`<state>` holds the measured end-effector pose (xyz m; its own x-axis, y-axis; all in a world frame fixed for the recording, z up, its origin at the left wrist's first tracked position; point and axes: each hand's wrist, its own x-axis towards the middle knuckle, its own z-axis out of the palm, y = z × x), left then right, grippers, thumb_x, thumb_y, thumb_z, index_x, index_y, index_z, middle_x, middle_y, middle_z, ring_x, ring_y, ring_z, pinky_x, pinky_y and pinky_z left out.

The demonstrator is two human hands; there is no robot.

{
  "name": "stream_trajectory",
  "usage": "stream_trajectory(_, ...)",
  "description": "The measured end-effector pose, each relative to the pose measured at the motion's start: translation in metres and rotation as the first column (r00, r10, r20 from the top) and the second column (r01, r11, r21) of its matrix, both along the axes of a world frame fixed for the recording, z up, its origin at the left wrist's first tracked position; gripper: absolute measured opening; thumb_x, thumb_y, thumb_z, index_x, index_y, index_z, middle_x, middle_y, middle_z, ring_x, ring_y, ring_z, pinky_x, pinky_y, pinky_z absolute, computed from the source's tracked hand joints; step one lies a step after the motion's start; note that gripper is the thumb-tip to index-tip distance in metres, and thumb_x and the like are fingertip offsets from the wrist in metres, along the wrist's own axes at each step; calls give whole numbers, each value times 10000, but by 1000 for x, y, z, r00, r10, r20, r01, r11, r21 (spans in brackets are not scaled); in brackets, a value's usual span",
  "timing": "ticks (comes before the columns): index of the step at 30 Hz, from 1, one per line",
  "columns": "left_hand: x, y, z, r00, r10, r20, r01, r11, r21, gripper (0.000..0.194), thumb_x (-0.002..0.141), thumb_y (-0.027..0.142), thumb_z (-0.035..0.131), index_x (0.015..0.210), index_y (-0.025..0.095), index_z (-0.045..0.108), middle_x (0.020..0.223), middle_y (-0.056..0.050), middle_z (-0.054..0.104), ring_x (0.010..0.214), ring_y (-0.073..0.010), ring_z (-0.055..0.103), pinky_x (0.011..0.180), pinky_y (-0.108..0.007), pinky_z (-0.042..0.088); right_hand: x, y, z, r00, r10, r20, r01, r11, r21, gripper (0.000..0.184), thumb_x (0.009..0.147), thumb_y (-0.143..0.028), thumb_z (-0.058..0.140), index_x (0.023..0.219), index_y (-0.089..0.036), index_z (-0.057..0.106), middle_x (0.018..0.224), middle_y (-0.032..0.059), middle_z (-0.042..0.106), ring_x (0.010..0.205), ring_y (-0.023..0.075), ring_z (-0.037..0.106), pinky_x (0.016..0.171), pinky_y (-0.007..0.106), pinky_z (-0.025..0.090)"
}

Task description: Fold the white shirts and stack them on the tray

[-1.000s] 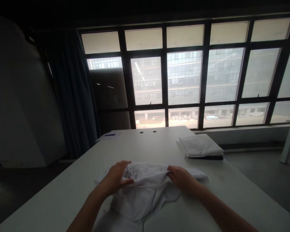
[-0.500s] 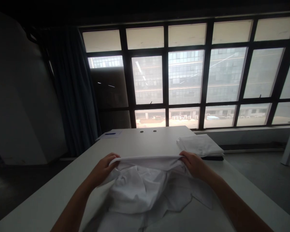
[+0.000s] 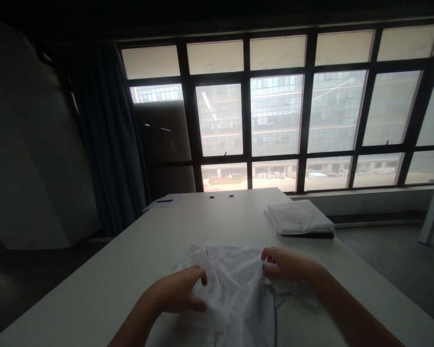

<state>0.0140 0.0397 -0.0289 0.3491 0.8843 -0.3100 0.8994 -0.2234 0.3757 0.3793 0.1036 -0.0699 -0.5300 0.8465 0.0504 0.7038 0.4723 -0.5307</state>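
Observation:
A crumpled white shirt [image 3: 235, 294] lies on the white table in front of me, its collar end spread away from me. Over its left part, my left hand [image 3: 183, 289] has thumb and fingers apart, holding nothing. At the shirt's upper right edge, my right hand [image 3: 280, 262] has its fingers curled, with white cloth showing between fingers and thumb. Part of the shirt's right side is behind my right wrist, and its near end runs out of the picture.
A stack of folded white cloth [image 3: 300, 217] rests on something flat and black at the table's right edge. Far left on the table [image 3: 210, 219] are papers with a blue pen [image 3: 165, 200]. Beyond the table are a large window and a dark blue curtain [image 3: 110, 140].
The shirt, stretched between both hands before, now lies lower on the table. My left hand has let go and moved nearer and right; my right hand has moved down slightly.

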Motion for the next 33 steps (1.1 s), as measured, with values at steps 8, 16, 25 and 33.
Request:
stream_trajectory(8,-3,36,-73,983,-87,-163,99,993,63,413,522,292,794,911,235,668,1281,-65,592,1129,-325,578,956,-398,498,11,12,-23,986,14,165,-8,999,-37,46,672,-205,667,687,-189,707,692,25,668,590,156,578,606,267,427)
stream_trajectory(16,-20,45,-33,981,185,-51,-150,904,400,297,996,326,266,995,235,549,947,-70,691,814,-231,650,697,-316,427,28,38,-5,970,-163,-182,195,965,176,194,849,-204,403,919,-182,583,891,62,679,841,189,617,776,287,437)
stream_trajectory(25,-35,33,12,866,315,389,-499,597,628,419,1001,545,305,871,228,547,674,2,644,598,-196,607,573,-264,367,10,21,20,753,-242,-612,461,857,229,234,794,-205,399,997,-206,516,875,30,659,837,187,606,770,280,458)
stream_trajectory(33,-40,23,30,575,266,774,-663,706,250,456,782,608,578,715,171,687,782,-46,709,821,-256,649,737,-311,498,3,-2,12,991,134,1,-132,981,-140,252,640,-286,732,850,-163,666,834,18,703,756,169,616,642,220,448)
